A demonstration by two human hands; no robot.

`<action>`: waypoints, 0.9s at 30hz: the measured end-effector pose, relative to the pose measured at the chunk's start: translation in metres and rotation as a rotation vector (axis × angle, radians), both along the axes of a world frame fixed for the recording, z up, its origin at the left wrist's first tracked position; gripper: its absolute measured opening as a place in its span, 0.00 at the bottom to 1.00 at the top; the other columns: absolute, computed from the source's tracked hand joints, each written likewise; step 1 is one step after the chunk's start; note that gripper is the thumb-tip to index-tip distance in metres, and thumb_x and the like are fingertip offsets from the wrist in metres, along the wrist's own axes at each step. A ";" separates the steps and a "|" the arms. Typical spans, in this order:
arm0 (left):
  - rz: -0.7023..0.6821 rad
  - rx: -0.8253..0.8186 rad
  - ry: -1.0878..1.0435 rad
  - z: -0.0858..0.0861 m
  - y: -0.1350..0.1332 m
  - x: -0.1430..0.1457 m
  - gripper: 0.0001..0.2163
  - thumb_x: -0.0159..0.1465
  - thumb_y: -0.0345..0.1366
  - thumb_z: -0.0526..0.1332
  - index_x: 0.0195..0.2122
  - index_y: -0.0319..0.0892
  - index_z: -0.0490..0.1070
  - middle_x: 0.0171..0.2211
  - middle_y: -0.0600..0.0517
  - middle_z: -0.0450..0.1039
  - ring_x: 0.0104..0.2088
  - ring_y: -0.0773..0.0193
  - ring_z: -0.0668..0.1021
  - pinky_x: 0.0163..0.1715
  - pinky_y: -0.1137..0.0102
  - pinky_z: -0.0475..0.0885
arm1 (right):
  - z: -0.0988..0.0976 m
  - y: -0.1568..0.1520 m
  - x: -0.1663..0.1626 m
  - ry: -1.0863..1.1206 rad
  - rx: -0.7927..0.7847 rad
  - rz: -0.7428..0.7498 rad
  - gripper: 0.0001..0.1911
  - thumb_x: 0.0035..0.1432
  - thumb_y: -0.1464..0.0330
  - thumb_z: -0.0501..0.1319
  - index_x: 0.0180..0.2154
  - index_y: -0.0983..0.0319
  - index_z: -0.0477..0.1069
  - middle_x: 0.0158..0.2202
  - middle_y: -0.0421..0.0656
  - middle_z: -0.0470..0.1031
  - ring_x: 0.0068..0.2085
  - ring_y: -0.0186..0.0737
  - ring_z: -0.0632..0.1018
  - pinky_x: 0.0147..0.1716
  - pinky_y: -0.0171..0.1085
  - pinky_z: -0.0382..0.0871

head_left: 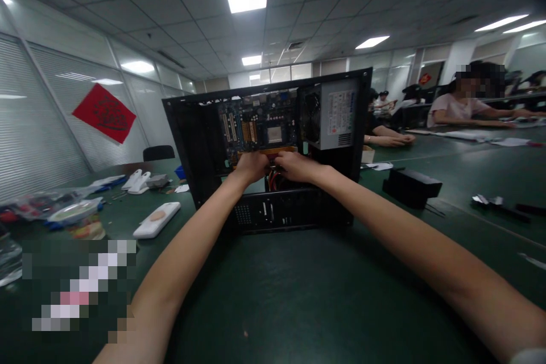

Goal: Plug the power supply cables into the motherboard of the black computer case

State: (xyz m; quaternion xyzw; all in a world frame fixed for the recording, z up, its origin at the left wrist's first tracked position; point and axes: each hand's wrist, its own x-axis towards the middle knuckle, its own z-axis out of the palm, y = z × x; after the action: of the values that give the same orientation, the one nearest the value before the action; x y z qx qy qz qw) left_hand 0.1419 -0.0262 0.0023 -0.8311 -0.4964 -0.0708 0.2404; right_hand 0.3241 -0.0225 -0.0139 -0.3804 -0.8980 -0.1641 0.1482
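A black computer case [341, 205] stands on its side on the table in front of me, its open side facing me. Inside it are a motherboard [261, 119] and, at the upper right, a grey power supply [339, 119]. My left hand [255, 166] and my right hand [296, 165] both reach into the case, close together at the board's lower edge. They are at orange and red memory slots [279, 152], fingers curled and closed. What the fingertips grip, if anything, is hidden. Red and dark cables [277, 181] hang just below my right hand.
On the green table [264, 290], a white power bank [157, 220], a paper cup [85, 222] and plastic bags [42, 207] lie left. To the right are a black box-like part [412, 186] and metal scraps [488, 201]. Co-workers [456, 108] sit at the far right.
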 end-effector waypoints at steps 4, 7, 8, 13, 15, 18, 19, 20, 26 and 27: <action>0.028 -0.014 0.019 -0.001 0.000 0.000 0.13 0.69 0.38 0.61 0.48 0.43 0.83 0.49 0.40 0.81 0.53 0.45 0.80 0.52 0.57 0.75 | 0.001 0.018 -0.005 -0.053 -0.011 0.080 0.15 0.63 0.76 0.62 0.51 0.67 0.76 0.56 0.56 0.75 0.55 0.49 0.78 0.51 0.40 0.70; 0.015 -0.010 0.006 -0.001 -0.001 0.001 0.13 0.69 0.37 0.61 0.49 0.42 0.82 0.51 0.39 0.80 0.54 0.46 0.80 0.53 0.58 0.75 | -0.002 0.026 -0.008 -0.070 0.009 0.073 0.15 0.64 0.77 0.61 0.52 0.68 0.75 0.56 0.56 0.75 0.56 0.49 0.77 0.52 0.40 0.70; 0.009 -0.012 -0.001 -0.001 -0.002 0.001 0.13 0.69 0.37 0.61 0.49 0.42 0.82 0.51 0.40 0.80 0.54 0.46 0.80 0.53 0.58 0.75 | -0.004 0.027 -0.008 -0.062 0.020 0.059 0.16 0.64 0.77 0.60 0.53 0.68 0.74 0.55 0.56 0.75 0.55 0.49 0.78 0.51 0.40 0.70; 0.007 -0.021 -0.010 -0.001 -0.005 0.000 0.12 0.69 0.38 0.60 0.46 0.43 0.84 0.48 0.42 0.82 0.52 0.46 0.81 0.51 0.59 0.75 | -0.007 0.023 -0.008 -0.037 0.087 -0.045 0.14 0.66 0.73 0.60 0.53 0.69 0.74 0.54 0.58 0.77 0.56 0.52 0.78 0.52 0.40 0.71; 0.010 -0.038 -0.020 -0.001 -0.004 -0.003 0.13 0.69 0.37 0.59 0.47 0.45 0.84 0.46 0.43 0.82 0.50 0.48 0.82 0.50 0.60 0.75 | -0.006 0.021 -0.006 -0.067 0.087 -0.105 0.13 0.66 0.70 0.62 0.50 0.69 0.76 0.52 0.58 0.79 0.55 0.54 0.79 0.52 0.41 0.72; 0.004 -0.083 -0.062 -0.002 -0.001 -0.006 0.14 0.71 0.38 0.57 0.49 0.48 0.83 0.46 0.45 0.83 0.49 0.51 0.82 0.47 0.64 0.75 | -0.003 0.020 -0.004 -0.105 0.082 -0.148 0.14 0.66 0.67 0.63 0.49 0.69 0.77 0.49 0.59 0.81 0.52 0.56 0.81 0.49 0.43 0.74; 0.000 -0.090 -0.074 -0.003 0.001 -0.007 0.15 0.72 0.39 0.57 0.49 0.48 0.83 0.46 0.46 0.83 0.48 0.52 0.83 0.47 0.65 0.75 | -0.003 0.020 -0.004 -0.108 0.086 -0.148 0.14 0.66 0.67 0.63 0.49 0.69 0.77 0.49 0.60 0.81 0.51 0.57 0.82 0.48 0.43 0.74; -0.002 -0.092 -0.084 -0.003 0.002 -0.007 0.15 0.72 0.40 0.57 0.49 0.48 0.83 0.46 0.46 0.83 0.48 0.52 0.83 0.46 0.65 0.75 | -0.002 0.019 -0.004 -0.108 0.088 -0.148 0.15 0.66 0.67 0.63 0.49 0.69 0.77 0.49 0.60 0.81 0.51 0.57 0.82 0.48 0.43 0.74; 0.031 -0.073 -0.112 -0.002 0.001 -0.002 0.14 0.71 0.40 0.58 0.49 0.47 0.83 0.45 0.45 0.83 0.47 0.51 0.83 0.46 0.65 0.75 | -0.004 0.015 -0.006 -0.064 0.049 -0.133 0.16 0.64 0.71 0.63 0.52 0.69 0.75 0.52 0.60 0.80 0.53 0.55 0.81 0.48 0.40 0.73; 0.033 -0.073 -0.115 -0.002 0.000 -0.002 0.14 0.71 0.40 0.58 0.48 0.47 0.84 0.45 0.45 0.83 0.47 0.51 0.83 0.46 0.65 0.75 | -0.005 0.015 -0.005 -0.042 0.037 -0.129 0.15 0.65 0.72 0.62 0.52 0.69 0.75 0.52 0.60 0.80 0.54 0.54 0.81 0.49 0.39 0.72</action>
State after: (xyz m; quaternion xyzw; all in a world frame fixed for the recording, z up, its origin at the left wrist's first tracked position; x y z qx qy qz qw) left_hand 0.1402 -0.0265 0.0001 -0.8255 -0.5256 -0.0963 0.1819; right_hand 0.3191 -0.0079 -0.0184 -0.4310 -0.8715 -0.1976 0.1254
